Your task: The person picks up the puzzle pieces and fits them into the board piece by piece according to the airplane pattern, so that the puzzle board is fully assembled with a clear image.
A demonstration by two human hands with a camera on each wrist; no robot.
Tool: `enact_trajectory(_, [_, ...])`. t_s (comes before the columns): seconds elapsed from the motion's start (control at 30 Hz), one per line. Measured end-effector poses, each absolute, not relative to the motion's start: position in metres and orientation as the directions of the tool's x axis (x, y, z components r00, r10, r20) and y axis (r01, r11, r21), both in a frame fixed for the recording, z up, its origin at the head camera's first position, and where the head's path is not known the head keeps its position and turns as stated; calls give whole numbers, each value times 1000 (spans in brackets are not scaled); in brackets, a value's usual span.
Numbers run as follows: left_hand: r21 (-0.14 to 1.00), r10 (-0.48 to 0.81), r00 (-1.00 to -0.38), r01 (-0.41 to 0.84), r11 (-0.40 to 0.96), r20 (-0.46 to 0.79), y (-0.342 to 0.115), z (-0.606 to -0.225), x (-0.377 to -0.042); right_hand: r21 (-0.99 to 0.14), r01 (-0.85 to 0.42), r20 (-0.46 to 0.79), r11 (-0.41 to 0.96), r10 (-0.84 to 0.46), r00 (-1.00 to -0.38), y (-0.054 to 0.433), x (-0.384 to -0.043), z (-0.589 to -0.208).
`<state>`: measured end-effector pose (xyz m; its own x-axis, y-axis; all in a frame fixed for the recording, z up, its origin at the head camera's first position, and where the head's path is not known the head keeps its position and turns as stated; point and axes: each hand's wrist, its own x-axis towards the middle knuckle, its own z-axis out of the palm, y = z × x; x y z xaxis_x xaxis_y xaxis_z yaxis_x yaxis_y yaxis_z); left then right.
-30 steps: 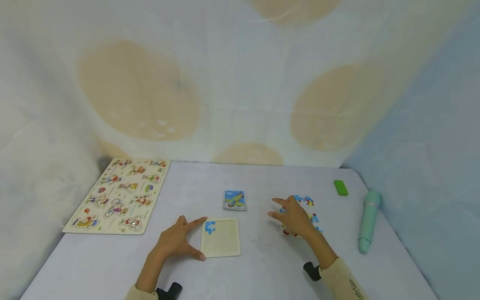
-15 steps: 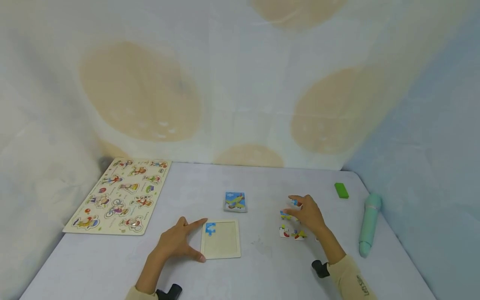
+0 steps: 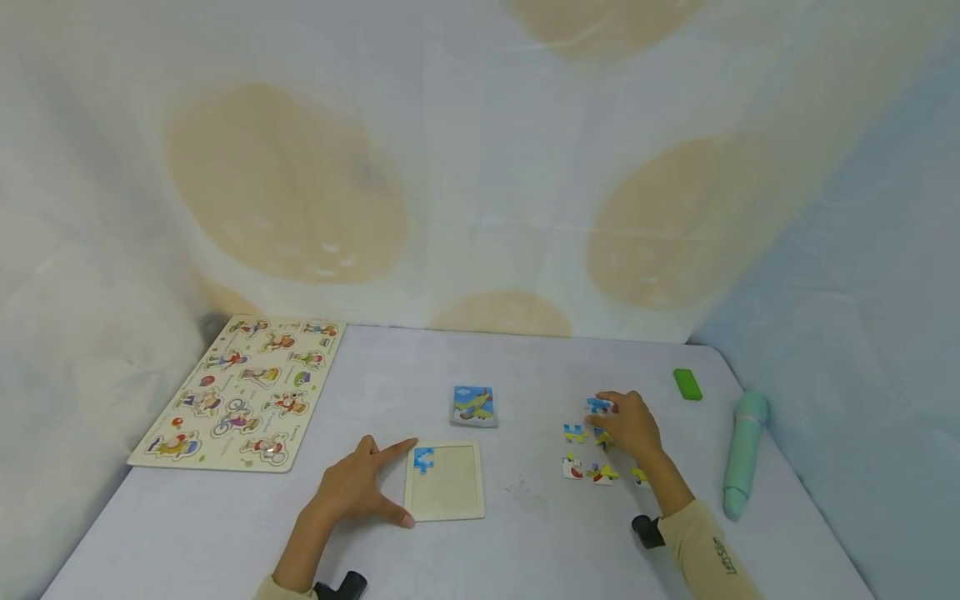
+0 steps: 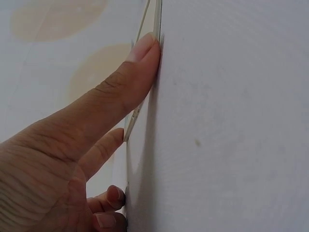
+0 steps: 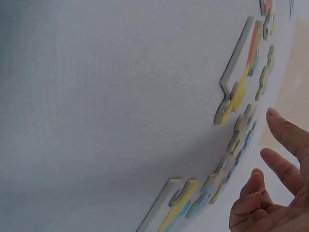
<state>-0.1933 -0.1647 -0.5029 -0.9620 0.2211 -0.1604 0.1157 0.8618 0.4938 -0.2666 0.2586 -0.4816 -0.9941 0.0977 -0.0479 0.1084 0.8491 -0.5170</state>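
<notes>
A small wooden puzzle tray (image 3: 446,502) lies flat in the head view, one blue puzzle piece (image 3: 423,459) in its upper left corner. My left hand (image 3: 355,486) spans its left side, index fingertip at the top corner and straight thumb at the bottom corner. The left wrist view shows the thumb (image 4: 140,60) against the tray's thin edge. Over the loose pieces, my right hand (image 3: 632,427) has thumb and index apart around a blue jigsaw piece (image 3: 597,405). Nothing shows between its fingertips (image 5: 273,114) in the right wrist view.
Several loose pieces lie in rows, including a white and red one (image 3: 572,469). A box with an airplane picture (image 3: 474,406) is behind the tray. A large animal puzzle board (image 3: 247,392) lies left; a green block (image 3: 687,384) and mint-coloured cylinder (image 3: 746,454) lie right.
My right hand has moved right across the loose pieces, uncovering the lower left ones, and its thumb and index have come closer together. The left hand stays at the tray; the view shifts slightly.
</notes>
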Motion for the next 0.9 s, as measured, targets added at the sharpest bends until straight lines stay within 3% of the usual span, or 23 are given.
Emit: enact_trajectory(0.9, [479, 217, -965, 121, 869, -149, -164, -503, -192, -458, 165, -72, 874, 148, -986, 263, -280, -490])
